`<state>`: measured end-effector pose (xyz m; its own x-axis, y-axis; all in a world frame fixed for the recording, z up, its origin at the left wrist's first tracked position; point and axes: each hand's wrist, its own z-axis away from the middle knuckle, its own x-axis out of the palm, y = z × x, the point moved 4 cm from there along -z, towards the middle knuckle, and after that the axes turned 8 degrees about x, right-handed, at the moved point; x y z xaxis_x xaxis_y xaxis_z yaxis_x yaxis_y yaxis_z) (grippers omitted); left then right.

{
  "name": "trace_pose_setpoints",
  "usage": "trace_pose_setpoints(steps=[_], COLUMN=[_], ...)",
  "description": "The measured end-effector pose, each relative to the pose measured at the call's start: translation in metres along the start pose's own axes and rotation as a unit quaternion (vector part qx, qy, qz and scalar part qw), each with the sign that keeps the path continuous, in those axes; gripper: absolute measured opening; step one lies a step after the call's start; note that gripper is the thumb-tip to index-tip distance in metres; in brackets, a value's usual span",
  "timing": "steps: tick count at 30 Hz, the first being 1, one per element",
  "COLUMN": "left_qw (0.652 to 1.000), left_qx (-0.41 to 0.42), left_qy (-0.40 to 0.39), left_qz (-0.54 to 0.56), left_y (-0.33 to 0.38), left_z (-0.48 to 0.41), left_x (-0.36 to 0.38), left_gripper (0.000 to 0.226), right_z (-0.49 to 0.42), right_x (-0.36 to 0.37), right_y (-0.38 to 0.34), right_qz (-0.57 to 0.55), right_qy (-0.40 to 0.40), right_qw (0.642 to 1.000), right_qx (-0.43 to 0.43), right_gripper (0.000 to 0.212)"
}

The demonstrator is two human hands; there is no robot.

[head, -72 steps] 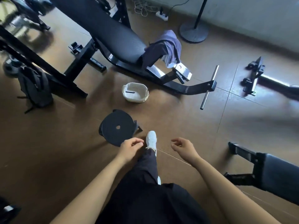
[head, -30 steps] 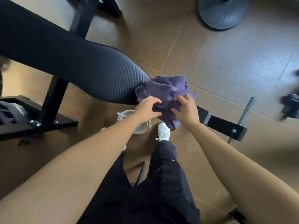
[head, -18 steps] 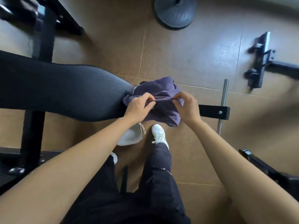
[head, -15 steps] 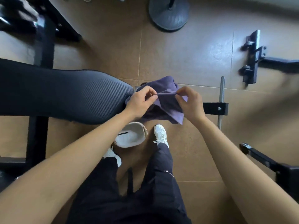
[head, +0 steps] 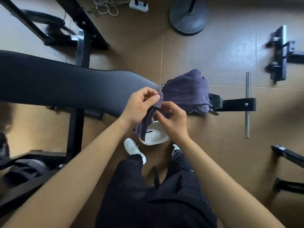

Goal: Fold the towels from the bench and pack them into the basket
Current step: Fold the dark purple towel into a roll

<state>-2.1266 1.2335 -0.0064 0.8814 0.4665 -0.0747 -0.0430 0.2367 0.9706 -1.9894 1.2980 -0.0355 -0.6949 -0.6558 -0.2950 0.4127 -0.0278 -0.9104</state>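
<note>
At the narrow end of the padded black table [head: 65, 83] a purple towel [head: 185, 92] lies heaped, and its far side hangs over the table's metal frame. Whether the heap is one cloth or several we cannot tell.

We have both hands on its near edge. Our left hand [head: 139, 107] pinches a fold of the hem between the thumb and curled fingers. Our right hand [head: 174, 120] sits just beside it, almost touching, with its fingers curled round the same stretch of cloth. From between the two hands a strip of the towel hangs straight down.

Below that strip a white basket [head: 158, 140] stands on the brown tiled floor [head: 213, 153], close against the side of the table and just ahead of our white shoes [head: 133, 149]. The hanging cloth covers the left part of the basket's mouth and our right hand hides some of the rest. The inside that shows is plain white with one dark slot in the wall. We cannot tell whether the tip of the strip touches the basket or only hangs above it.

Farther off on the floor stand a round grey stand base [head: 188, 20] and a white power strip [head: 139, 4].
</note>
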Motion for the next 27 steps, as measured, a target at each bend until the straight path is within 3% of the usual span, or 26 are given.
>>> trace_pose_setpoints(steps=[3,12,16,22,25,27], left_qw=[0.998,0.978,0.979,0.969,0.949,0.939], left_qx=[-0.036,-0.096,-0.069,-0.002,0.062,0.115], left_qy=[0.060,0.183,0.166,0.003,0.034,0.078], left_qz=[-0.001,-0.037,-0.096,-0.249,-0.306,-0.315], left_y=[-0.025,-0.135,-0.204,-0.297,-0.329,-0.335], left_z=[0.027,0.071,0.071,0.082,0.094,0.109], left_x=[-0.011,-0.034,-0.037,-0.017,-0.009,-0.005], left_gripper=[0.015,0.014,0.010,0.031,0.018,0.017], right_z=[0.001,-0.013,-0.028,-0.032,-0.019,-0.006], right_x=[0.022,0.071,0.095,0.098,0.091,0.086], right_y=[0.025,0.120,0.182,0.268,0.300,0.319], right_qz=[-0.001,-0.009,0.008,0.012,0.103,0.181], right_qy=[-0.032,-0.160,-0.183,-0.282,-0.327,-0.313], right_qw=[0.999,0.984,0.981,0.959,0.939,0.931], right_qx=[0.017,0.073,0.057,0.028,-0.016,-0.052], right_gripper=[0.005,0.008,0.006,0.009,0.016,0.019])
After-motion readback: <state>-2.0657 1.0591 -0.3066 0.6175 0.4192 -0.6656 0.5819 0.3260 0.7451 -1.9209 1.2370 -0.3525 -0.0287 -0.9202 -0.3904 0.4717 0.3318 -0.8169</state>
